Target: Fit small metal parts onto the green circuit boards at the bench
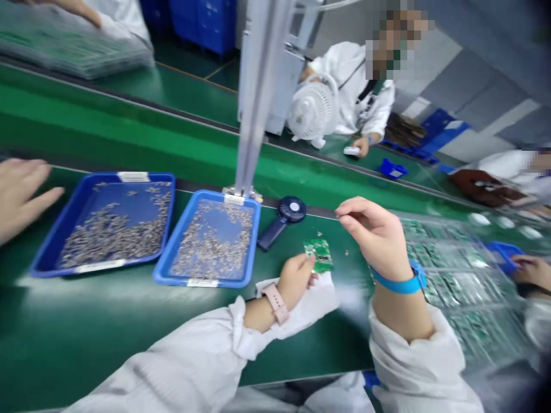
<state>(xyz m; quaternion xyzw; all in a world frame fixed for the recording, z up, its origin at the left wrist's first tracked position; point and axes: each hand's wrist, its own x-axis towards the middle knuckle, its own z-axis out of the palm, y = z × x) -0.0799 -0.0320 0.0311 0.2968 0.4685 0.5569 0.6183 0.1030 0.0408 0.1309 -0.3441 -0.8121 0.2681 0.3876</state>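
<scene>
My left hand (296, 281), with a pink watch at its wrist, is closed on the near left edge of a green circuit board (322, 252). Small parts stand on the board's face. Beneath that hand lies a white sheet (316, 301), perhaps paper or cloth. My right hand (379, 238), wearing a blue wristband, is raised to the right of the board. Its thumb and forefinger come together in a pinch, and whatever may be between them is too small to see. A few tiny loose parts (346, 252) lie on the green bench near the board.
Two blue trays (253, 241) (39, 267) of small metal parts stand left of a dark handheld fan (293, 209). A metal post (253, 115) rises behind. Clear trays of boards (456, 275) sit right. Another person's hand (21, 198) is at far left; co-workers sit opposite.
</scene>
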